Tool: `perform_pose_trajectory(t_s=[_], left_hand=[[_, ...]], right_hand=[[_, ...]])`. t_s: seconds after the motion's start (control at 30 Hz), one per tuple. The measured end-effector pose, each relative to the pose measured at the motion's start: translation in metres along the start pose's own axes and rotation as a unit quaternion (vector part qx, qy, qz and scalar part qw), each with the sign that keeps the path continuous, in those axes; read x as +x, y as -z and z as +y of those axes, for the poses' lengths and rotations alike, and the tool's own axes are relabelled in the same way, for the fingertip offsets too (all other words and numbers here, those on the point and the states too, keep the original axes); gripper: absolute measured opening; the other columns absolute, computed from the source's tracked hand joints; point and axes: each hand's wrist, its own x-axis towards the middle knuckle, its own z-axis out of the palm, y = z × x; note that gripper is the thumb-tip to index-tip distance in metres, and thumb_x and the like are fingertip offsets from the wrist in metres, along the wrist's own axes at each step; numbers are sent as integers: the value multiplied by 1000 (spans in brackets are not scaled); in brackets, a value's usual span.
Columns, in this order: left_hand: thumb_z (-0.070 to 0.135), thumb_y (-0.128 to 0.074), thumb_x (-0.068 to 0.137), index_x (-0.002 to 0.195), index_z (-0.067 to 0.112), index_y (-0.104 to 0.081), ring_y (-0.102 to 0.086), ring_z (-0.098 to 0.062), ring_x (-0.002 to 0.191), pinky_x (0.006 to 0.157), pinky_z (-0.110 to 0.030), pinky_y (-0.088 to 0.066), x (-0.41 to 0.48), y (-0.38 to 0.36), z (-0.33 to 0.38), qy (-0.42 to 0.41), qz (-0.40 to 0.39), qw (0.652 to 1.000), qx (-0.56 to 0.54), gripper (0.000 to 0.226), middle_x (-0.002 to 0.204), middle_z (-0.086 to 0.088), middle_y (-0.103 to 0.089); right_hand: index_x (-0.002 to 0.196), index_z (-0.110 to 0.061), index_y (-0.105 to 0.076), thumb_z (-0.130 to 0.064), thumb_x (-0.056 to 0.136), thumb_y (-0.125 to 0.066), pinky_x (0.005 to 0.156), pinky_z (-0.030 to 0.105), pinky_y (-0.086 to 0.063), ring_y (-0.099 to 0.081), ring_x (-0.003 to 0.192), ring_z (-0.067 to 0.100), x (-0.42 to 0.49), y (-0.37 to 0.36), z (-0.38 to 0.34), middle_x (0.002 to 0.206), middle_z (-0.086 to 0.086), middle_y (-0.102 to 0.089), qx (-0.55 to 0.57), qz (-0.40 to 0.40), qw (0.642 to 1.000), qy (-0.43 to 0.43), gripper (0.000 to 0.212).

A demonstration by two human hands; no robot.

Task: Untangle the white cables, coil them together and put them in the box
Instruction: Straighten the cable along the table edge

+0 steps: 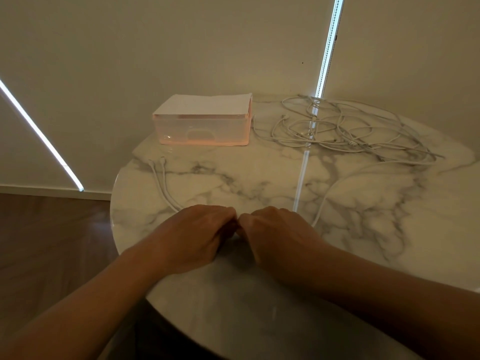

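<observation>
Item: white cables [348,128], thin, round and smooth, heaped in a loose tangle at upper right of the frame. Two plug ends [155,162] are laid out left of centre. Support: table [259,178], round, of polished grey-veined marble. Item: box [202,131], rectangular, of translucent pinkish plastic, covered by a white sheet [205,103], at upper centre. The left hand [197,235] and right hand [275,235] are pressed knuckle to knuckle at lower centre, fingers curled over cable strands.

Cable [166,188] vanishes under left hand [197,235] and right hand [275,235] in front of the box [202,126]; tangle [350,131] beside it, honestly untraceable.
</observation>
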Motion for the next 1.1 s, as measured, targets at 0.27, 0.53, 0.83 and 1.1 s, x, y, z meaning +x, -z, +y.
perform_pose_trajectory(t_s=[0.27, 0.53, 0.83, 1.1], left_hand=[[38, -36, 100, 82, 32, -43, -40, 0, 64, 62, -20, -35, -11, -2, -25, -65, 58, 996, 35, 20, 72, 21, -40], [38, -37, 101, 77, 25, -47, -47, -2, 64, 61, -23, -39, -10, 5, -35, -75, 61, 995, -27, 29, 69, 16, -47], [31, -41, 99, 65, 15, -45, -43, -12, 50, 50, -32, -37, -7, 9, -39, -84, 68, 992, -62, 38, 56, 8, -42], [26, -41, 94, 61, 20, -37, -38, -9, 46, 47, -30, -32, -11, 6, -36, -69, 81, 993, -45, 34, 50, 8, -36]], right_hand=[[111, -18, -51, -34, 106, -31, 63, 33, -42, -50, 70, 20, -23, 2, 19, 91, 2, -57, -57, 2, 998, 38, 26], [110, -23, -44, -41, 106, -20, 61, 32, -37, -51, 68, 18, -52, 4, 39, 93, -2, -58, -74, 1, 996, 44, 31], [109, -26, -36, -42, 104, -9, 70, 35, -47, -52, 70, 19, -81, 0, 50, 91, -4, -57, -92, -8, 996, 19, 32], [92, -23, -51, -39, 98, -15, 38, 29, -40, -54, 47, 14, -93, -17, 63, 67, -7, -55, -130, 119, 984, 8, 40]])
